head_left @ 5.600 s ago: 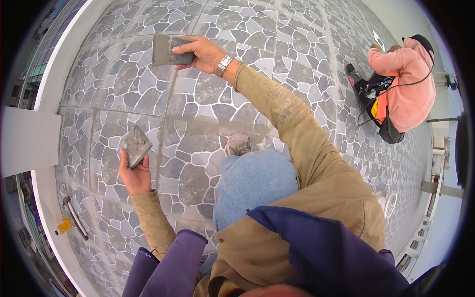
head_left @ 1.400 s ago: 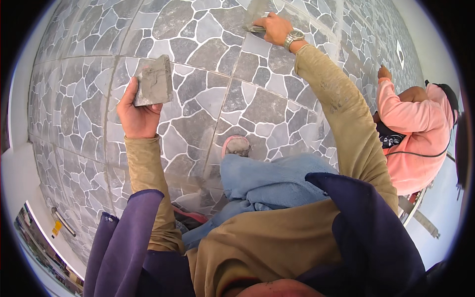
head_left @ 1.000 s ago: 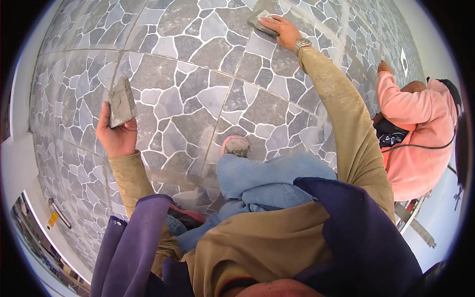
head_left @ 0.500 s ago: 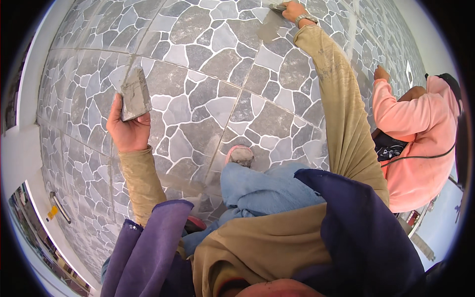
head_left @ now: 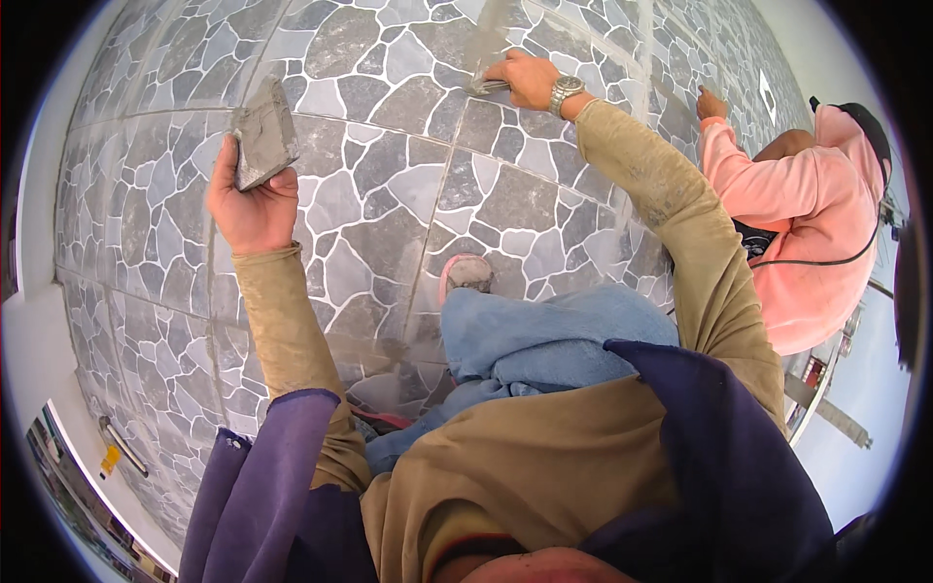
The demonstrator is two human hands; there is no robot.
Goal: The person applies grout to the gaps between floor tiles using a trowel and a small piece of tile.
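My left hand [head_left: 255, 212] holds up a flat, grey-caked board [head_left: 266, 136] by its near edge. Grey paste covers its face, and fingers wrap its sides. Farther off to the right, my right hand [head_left: 532, 82] grips a small flat scraper [head_left: 488, 86], mostly hidden under the fingers. Its edge rests on the stone-patterned tiles [head_left: 379, 238], close to where two joints cross. A wet grey smear [head_left: 493, 41] runs along the joint beyond the scraper.
A co-worker in a pink top [head_left: 807, 209] crouches at the right, one hand on the tiles. My shoe [head_left: 468, 272] stands just ahead of my knee. At the left, a yellow-tagged metal handle [head_left: 123, 447] lies near the pale border [head_left: 39, 335].
My right hand has drawn the scraper toward me and to the left along the joint, bending the elbow. The left hand still holds the board in nearly the same place.
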